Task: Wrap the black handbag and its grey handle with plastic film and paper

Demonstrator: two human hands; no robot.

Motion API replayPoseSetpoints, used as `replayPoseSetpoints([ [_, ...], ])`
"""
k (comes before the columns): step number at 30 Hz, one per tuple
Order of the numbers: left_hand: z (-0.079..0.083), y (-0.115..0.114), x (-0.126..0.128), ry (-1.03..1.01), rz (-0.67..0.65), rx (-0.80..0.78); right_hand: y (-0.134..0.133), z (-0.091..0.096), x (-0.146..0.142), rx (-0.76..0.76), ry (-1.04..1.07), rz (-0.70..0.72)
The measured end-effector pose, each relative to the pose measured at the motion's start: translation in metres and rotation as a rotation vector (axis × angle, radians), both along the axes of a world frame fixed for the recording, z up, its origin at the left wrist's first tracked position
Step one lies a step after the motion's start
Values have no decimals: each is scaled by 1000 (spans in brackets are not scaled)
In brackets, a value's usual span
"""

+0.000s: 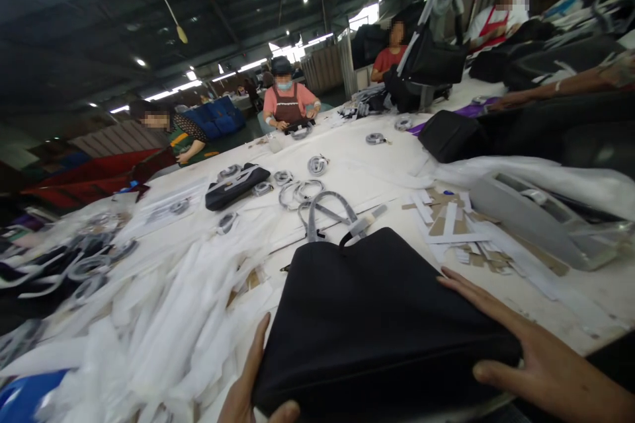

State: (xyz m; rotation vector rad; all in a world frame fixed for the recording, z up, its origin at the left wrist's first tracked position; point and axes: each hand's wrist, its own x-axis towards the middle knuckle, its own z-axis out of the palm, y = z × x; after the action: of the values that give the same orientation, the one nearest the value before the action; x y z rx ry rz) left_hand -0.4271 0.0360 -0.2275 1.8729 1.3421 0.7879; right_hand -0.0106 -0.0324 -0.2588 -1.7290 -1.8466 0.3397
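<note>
The left hand and right hand grasp 1 black bag from opposite sides.

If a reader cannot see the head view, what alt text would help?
Left hand and right hand hold a black bag from both sides at a white table, with white sheets on the left and people beyond.

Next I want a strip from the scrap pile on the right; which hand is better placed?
The right hand, probably: it holds the black bag on the side nearest the scrap pile. The left hand is on the opposite side, across the bag.
</note>
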Motion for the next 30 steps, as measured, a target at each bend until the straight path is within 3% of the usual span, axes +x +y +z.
replayPoseSetpoints([
  [3,12,16,-9,98,-175,-8,0,-4,4,92,-63,24],
  [6,10,27,-16,160,-304,2,-4,-11,2,150,-17,19],
  [8,1,26,-18,170,-285,23,-7,-15,-3,203,51,2],
  [12,-14,12,-13,169,-68,82,-8,-14,-8,245,103,-21],
  [15,-10,5,-9,201,-11,70,-5,-8,2,147,83,57],
  [19,21,11,1,294,-65,-108,13,13,27,-17,165,270],
  [23,49,29,25,376,19,-217,46,34,28,-106,194,106],
  [26,49,44,39,381,96,-209,68,40,19,-259,167,23],
  [30,36,60,43,306,186,-275,87,31,16,-423,177,44],
])
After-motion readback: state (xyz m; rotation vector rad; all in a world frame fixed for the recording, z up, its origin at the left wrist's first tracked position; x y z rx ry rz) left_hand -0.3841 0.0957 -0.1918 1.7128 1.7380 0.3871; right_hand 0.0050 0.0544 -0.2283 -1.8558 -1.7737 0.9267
